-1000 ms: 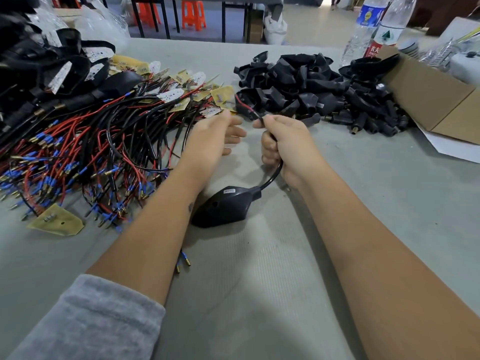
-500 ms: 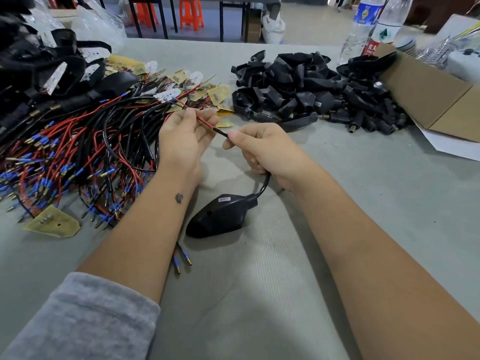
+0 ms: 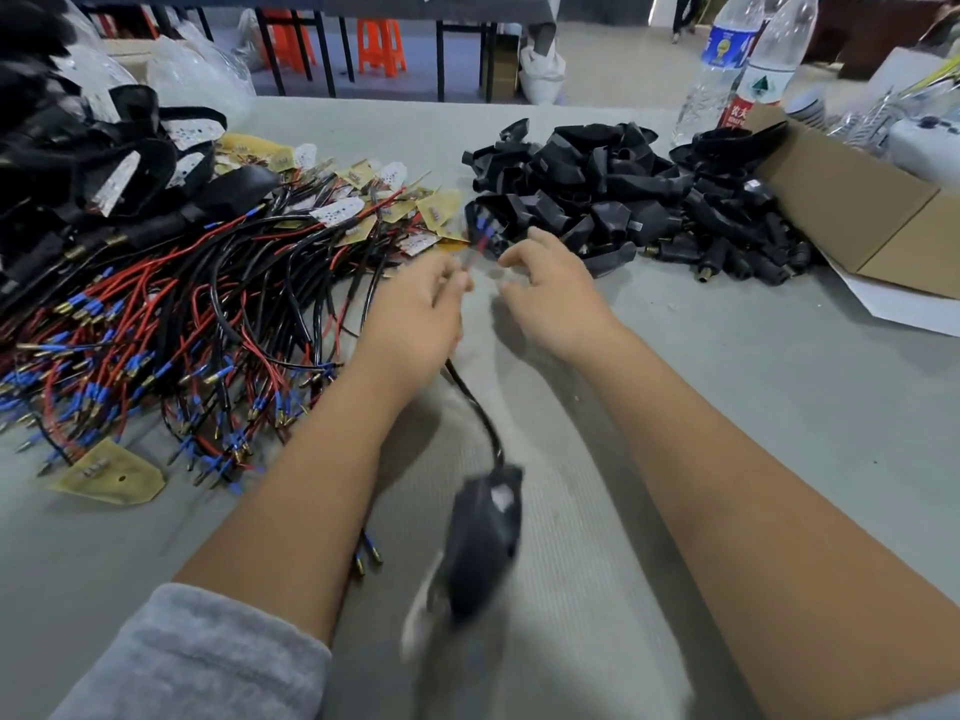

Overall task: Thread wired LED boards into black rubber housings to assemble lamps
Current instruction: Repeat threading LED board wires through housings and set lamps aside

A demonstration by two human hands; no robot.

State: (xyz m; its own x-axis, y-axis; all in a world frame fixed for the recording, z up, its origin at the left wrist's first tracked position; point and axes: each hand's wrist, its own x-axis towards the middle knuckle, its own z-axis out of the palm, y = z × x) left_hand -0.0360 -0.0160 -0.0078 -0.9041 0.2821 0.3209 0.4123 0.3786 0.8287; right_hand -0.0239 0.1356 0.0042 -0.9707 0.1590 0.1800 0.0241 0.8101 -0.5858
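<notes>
My left hand is closed on the red and black wires whose blue-tipped ends stick up past its fingers. From under that hand a black cable runs down to a black rubber housing, blurred with motion, with something white showing at its lower end. My right hand hovers just right of the wire tips with fingers apart and nothing in it. A heap of wired LED boards lies to the left. A pile of empty black housings lies behind the hands.
Assembled black lamps are stacked at far left. An open cardboard box and two water bottles stand at the right. A loose yellow board and two blue-tipped terminals lie on the grey table.
My right hand has let go of the wire and opened. My left hand now holds the wires alone. The housing has swung toward me and turned, dangling on its cable.
</notes>
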